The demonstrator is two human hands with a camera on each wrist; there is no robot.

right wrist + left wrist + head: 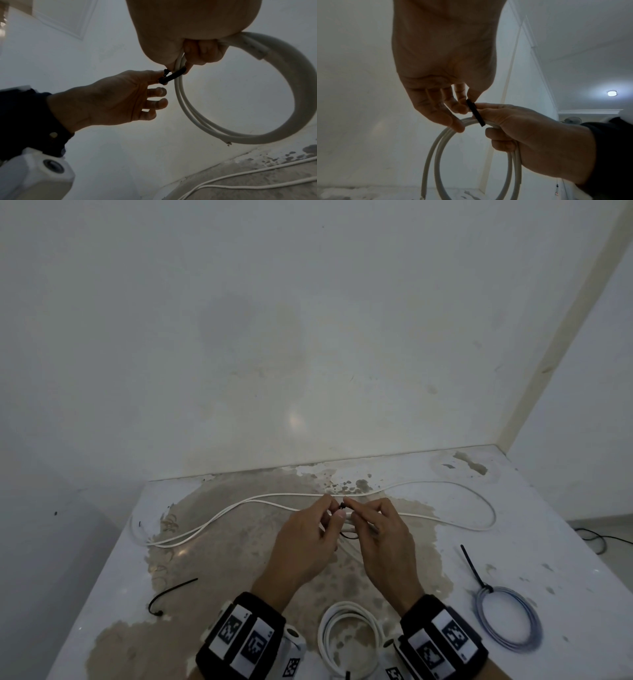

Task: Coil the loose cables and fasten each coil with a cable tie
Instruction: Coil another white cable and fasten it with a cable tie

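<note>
Cables [212, 513]: three coiled, one loose

The held coil [257, 132] is white, its tie [173, 77] black. The loose cable [239, 503] at 12 o'clock is white too. At 4 o'clock a grey-lilac coil [510, 621] carries a black tie [472, 566]; another black tie [171, 594] lies at 8 o'clock. The table [548, 559] is white, blotched brown. Black wristbands [239, 635] bear black-and-white square markers.

No readable words, brands or numbers appeared anywhere. The wrist bands [239, 635] carried only black-and-white square coded markers.
</note>
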